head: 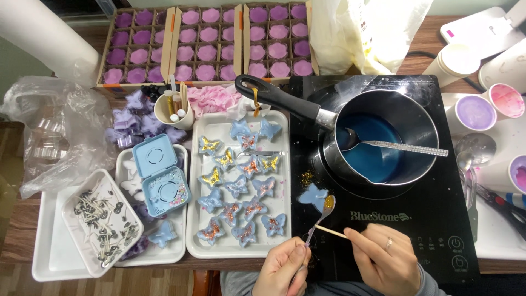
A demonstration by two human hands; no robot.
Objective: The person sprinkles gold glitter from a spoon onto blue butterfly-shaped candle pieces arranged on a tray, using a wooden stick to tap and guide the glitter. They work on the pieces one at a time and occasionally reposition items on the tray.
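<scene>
On the worktop (16, 241) the black induction cooker (422, 219) carries a steel saucepan (383, 137) of blue liquid, with a spoon lying inside it. At about nine o'clock from the cooker stands a white tray (194, 241) full of blue butterfly pieces with glitter. One more blue butterfly piece (312, 196) lies alone on the cooker glass, at about twelve o'clock from both hands and near to them. The left hand (282, 268) is closed around the handle of a small spoon (320, 219); its long axis runs toward one o'clock, and the bowl, with gold glitter in it, touches the right edge of the butterfly. The right hand (386, 257) pinches a thin wooden stick (331, 231) that points toward nine o'clock, its tip just beside the spoon handle.
</scene>
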